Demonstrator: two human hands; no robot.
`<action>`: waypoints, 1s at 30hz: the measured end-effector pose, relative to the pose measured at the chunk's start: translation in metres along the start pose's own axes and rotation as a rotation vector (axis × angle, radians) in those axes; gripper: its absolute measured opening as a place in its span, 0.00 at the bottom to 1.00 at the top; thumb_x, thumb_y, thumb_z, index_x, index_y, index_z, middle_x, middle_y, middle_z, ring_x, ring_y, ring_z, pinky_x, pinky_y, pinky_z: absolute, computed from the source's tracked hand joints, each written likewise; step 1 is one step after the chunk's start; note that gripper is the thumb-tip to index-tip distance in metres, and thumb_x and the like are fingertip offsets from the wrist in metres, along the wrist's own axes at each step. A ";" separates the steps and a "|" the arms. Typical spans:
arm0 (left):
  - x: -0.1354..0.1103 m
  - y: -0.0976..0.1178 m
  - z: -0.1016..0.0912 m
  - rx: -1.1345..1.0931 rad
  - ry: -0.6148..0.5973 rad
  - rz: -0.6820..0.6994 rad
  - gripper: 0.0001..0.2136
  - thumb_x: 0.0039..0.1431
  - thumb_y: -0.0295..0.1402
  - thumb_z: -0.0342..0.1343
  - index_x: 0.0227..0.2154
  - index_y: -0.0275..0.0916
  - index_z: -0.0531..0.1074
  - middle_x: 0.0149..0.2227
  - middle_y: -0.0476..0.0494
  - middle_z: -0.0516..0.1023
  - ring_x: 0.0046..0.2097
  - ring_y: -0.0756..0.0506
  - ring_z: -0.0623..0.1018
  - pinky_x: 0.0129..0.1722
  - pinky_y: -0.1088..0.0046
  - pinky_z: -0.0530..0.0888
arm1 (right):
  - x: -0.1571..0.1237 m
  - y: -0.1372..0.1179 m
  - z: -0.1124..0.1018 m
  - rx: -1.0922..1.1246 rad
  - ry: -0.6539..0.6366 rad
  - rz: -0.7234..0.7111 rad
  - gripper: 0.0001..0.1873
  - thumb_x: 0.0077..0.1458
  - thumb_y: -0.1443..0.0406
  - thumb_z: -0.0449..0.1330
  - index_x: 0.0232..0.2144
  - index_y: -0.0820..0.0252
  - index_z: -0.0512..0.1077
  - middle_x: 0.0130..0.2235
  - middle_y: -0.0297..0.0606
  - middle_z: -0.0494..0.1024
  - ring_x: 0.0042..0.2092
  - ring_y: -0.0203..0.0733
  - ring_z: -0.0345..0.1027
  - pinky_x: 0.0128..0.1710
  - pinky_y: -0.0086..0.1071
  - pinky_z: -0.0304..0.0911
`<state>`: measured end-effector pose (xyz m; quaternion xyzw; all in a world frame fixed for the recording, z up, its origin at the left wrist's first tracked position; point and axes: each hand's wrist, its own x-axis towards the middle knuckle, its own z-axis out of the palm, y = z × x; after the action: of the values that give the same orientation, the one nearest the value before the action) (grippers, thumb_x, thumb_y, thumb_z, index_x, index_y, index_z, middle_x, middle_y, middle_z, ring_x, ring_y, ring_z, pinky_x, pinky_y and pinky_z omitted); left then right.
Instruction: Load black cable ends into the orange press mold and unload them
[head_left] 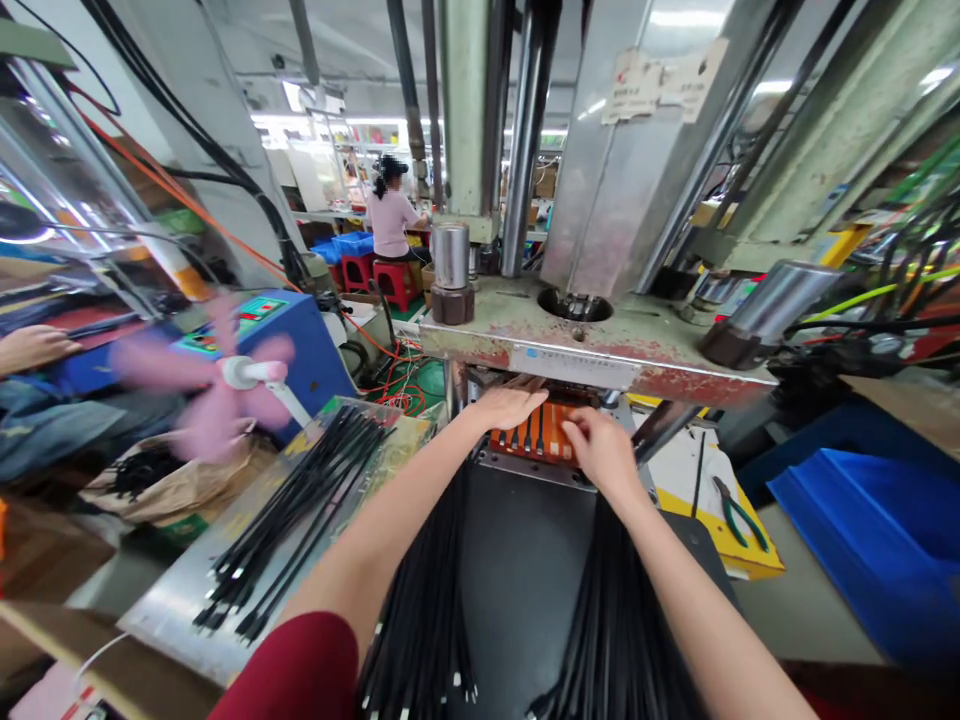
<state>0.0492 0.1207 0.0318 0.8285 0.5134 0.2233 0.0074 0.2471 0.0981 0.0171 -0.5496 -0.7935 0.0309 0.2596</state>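
Note:
Both my hands reach into the mouth of a press, over an orange mould plate [537, 437] with several black cable ends laid in its slots. My left hand [508, 406] lies flat on the plate's left part, fingers stretched out and together. My right hand [597, 446] is curled over the right part, its fingertips pinching at a cable end; what they grip is hidden. Two bundles of black cables run back toward me, the left bundle [420, 620] under my left forearm and the right bundle [615, 620] under my right.
The press's rusty upper platen [600, 345] hangs just above my hands, with steel columns. A tray of black cables [300, 500] lies left, beside a spinning pink fan [217, 385]. Green-handled pliers [739, 510] rest on yellow card, blue bins [877, 540] right. Another person's arm [34, 350] far left; a seated person [390, 215] behind.

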 end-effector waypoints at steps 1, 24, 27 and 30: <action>-0.019 0.001 -0.003 0.008 0.010 0.018 0.18 0.68 0.37 0.38 0.52 0.36 0.66 0.52 0.41 0.72 0.53 0.45 0.72 0.54 0.70 0.67 | -0.015 0.012 -0.005 -0.053 0.037 0.035 0.10 0.60 0.63 0.53 0.38 0.61 0.72 0.38 0.42 0.76 0.40 0.44 0.70 0.41 0.33 0.61; -0.077 0.057 -0.059 -0.686 0.096 -0.141 0.07 0.50 0.32 0.64 0.32 0.37 0.76 0.24 0.53 0.75 0.26 0.53 0.73 0.28 0.80 0.68 | -0.093 -0.015 -0.047 0.322 0.044 -0.147 0.12 0.62 0.60 0.52 0.37 0.58 0.73 0.38 0.40 0.79 0.37 0.43 0.73 0.38 0.32 0.65; -0.059 0.084 -0.064 -0.876 0.091 -0.065 0.06 0.51 0.32 0.62 0.32 0.36 0.77 0.24 0.52 0.74 0.24 0.53 0.72 0.26 0.80 0.69 | -0.085 -0.041 -0.061 0.536 0.016 -0.167 0.12 0.63 0.61 0.52 0.32 0.58 0.72 0.30 0.36 0.76 0.31 0.39 0.69 0.32 0.29 0.62; -0.048 0.099 -0.070 -0.914 0.129 -0.003 0.06 0.54 0.32 0.60 0.33 0.36 0.78 0.28 0.49 0.75 0.25 0.53 0.74 0.27 0.79 0.71 | -0.077 -0.052 -0.068 0.627 0.016 -0.135 0.15 0.63 0.60 0.51 0.25 0.59 0.67 0.24 0.33 0.69 0.27 0.37 0.63 0.29 0.28 0.58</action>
<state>0.0885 0.0180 0.1017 0.7240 0.3631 0.4779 0.3401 0.2534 -0.0069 0.0642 -0.3891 -0.7779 0.2526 0.4240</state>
